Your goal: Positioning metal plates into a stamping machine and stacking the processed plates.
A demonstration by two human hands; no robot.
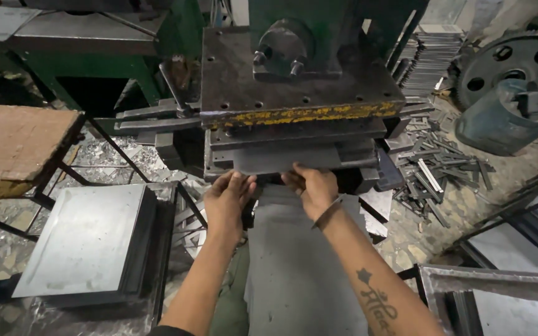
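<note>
The gray metal sheet (281,158) lies flat in the mouth of the big green press (300,74), and its near edge sticks out right at my fingertips. My left hand (228,199) is at that edge, just in front of the press, with the back of the hand up and the fingers curled onto the sheet. My right hand (311,186) is beside it, a little closer to the press, with its fingers bent over the same edge — so both hands are closed on the sheet, side by side with a small gap between them. Both my arms reach straight out from me toward the press, and my right wrist has a thin band (326,213) on it. Under my arms, in front of the press, a long gray plate (294,274) runs back toward me. To the left of the press and nearer to me sits a stack of dark flat sheets (88,239) on a low stand. Farther left of the press is a brown board (17,143) on a metal frame. To the right of the press, lots of small cut metal strips (437,171) lie in a heap on the floor — and past them stands a big toothed wheel (512,62) with a blue-gray drum (505,118) in front of it.
</note>
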